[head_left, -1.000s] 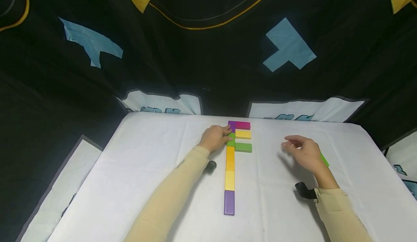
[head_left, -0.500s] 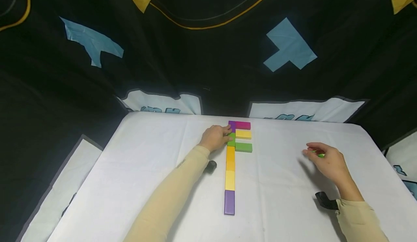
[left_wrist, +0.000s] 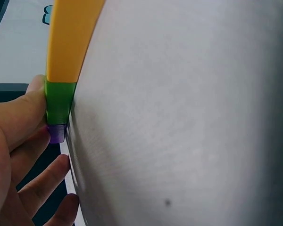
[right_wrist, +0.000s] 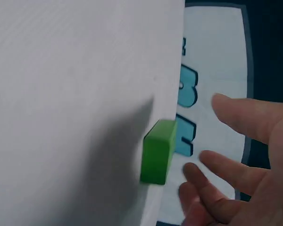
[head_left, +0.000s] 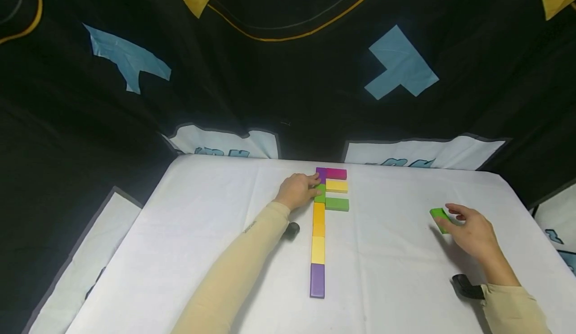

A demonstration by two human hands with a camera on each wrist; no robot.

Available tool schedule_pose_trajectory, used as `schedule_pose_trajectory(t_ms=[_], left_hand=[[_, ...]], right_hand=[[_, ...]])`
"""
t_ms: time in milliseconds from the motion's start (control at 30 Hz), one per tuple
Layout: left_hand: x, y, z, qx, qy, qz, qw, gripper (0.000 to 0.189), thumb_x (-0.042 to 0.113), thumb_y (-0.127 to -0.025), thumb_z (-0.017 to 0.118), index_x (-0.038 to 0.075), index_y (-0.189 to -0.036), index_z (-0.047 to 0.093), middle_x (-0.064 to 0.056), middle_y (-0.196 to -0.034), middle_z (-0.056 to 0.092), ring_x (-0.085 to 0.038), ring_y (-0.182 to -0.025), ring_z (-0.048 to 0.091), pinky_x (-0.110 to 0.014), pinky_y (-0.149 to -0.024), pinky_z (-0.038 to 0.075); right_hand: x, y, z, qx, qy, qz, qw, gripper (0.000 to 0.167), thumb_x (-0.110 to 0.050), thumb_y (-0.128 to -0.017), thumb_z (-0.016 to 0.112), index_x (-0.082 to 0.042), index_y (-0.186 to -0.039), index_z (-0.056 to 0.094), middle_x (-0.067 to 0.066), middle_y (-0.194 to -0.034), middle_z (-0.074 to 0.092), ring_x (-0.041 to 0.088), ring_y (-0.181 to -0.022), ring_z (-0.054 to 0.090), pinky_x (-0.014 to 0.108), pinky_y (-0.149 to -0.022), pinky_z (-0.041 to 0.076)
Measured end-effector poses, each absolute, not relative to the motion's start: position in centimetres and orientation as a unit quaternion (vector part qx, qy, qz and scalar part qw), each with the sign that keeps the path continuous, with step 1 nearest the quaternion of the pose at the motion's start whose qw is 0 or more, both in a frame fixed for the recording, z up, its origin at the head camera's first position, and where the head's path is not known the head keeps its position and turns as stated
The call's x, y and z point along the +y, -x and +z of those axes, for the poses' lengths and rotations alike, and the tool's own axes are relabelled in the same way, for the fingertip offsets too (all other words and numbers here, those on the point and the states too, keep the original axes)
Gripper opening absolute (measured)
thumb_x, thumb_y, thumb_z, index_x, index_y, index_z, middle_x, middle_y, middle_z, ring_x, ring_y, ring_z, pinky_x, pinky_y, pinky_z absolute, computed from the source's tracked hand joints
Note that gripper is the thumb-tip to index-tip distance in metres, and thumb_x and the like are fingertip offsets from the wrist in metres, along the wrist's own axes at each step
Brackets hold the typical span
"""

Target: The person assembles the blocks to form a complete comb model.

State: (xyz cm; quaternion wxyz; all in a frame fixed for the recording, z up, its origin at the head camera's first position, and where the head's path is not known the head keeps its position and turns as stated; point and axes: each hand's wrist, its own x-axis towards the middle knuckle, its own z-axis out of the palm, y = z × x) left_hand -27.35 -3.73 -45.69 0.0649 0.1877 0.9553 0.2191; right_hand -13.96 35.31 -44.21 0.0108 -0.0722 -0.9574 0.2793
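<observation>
My left hand [head_left: 294, 191] touches the far end of a column of blocks, its thumb on a green block [left_wrist: 60, 106] and a finger on a purple block [head_left: 321, 170]. Nearer in the same column come an orange block [head_left: 318, 219], a yellow block [head_left: 318, 250] and another purple block [head_left: 317, 280]. Branching right from it are a magenta block [head_left: 336, 174], a yellow block [head_left: 337, 186] and a green block [head_left: 337, 204]. My right hand [head_left: 474, 231] is beside a loose green block [right_wrist: 156, 155], fingers spread and apart from it in the right wrist view.
A white cloth covers the table [head_left: 391, 284]. Dark patterned fabric [head_left: 279, 89] rises behind the far edge. Black wrist-worn pieces [head_left: 465, 288] stick out beside both wrists, close above the cloth.
My right hand has moved right and nearer to me, from left of the loose green block to its right side, bringing the block into view. The left hand has stayed in place.
</observation>
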Motion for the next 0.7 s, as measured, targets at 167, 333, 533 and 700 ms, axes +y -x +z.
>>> schedule_pose_trajectory(t_ms=[167, 333, 533, 700], left_hand=[[-3.7, 27.4, -45.7, 0.955, -0.191, 0.217, 0.064, 0.045, 0.035, -0.095, 0.07, 0.022, -0.137, 0.062, 0.011, -0.147, 0.052, -0.025, -0.136, 0.05, -0.041, -0.113, 0.04], [-3.7, 27.4, -45.5, 0.957, -0.188, 0.212, 0.063, 0.045, 0.035, -0.095, 0.07, 0.023, -0.137, 0.062, 0.011, -0.147, 0.052, -0.025, -0.136, 0.051, -0.04, -0.113, 0.04], [-3.7, 27.2, -45.4, 0.957, -0.188, 0.211, 0.063, 0.045, 0.035, -0.095, 0.071, 0.023, -0.137, 0.062, 0.011, -0.147, 0.052, -0.025, -0.136, 0.051, -0.04, -0.113, 0.04], [-3.8, 27.1, -45.5, 0.957, -0.186, 0.214, 0.064, 0.044, 0.035, -0.094, 0.071, 0.022, -0.136, 0.063, 0.011, -0.146, 0.053, -0.026, -0.136, 0.051, -0.04, -0.113, 0.04]], right_hand=[[36.3, 13.9, -44.6, -0.965, 0.065, 0.254, -0.023, 0.07, -0.038, -0.098, 0.063, 0.018, -0.136, 0.045, 0.042, -0.13, 0.051, 0.054, -0.113, 0.051, 0.064, -0.086, 0.046], [36.8, 14.1, -44.8, -0.969, 0.054, 0.24, -0.035, 0.069, -0.035, -0.096, 0.066, 0.021, -0.132, 0.047, 0.043, -0.123, 0.054, 0.048, -0.1, 0.057, 0.058, -0.079, 0.049], [37.1, 14.3, -45.0, -0.97, 0.044, 0.237, -0.038, 0.059, -0.023, -0.095, 0.067, 0.019, -0.131, 0.048, 0.043, -0.121, 0.054, 0.048, -0.099, 0.056, 0.058, -0.078, 0.049], [37.6, 14.4, -45.0, -0.973, 0.015, 0.229, -0.035, 0.048, -0.012, -0.094, 0.065, 0.014, -0.132, 0.053, 0.043, -0.123, 0.054, 0.056, -0.106, 0.054, 0.064, -0.08, 0.048]])
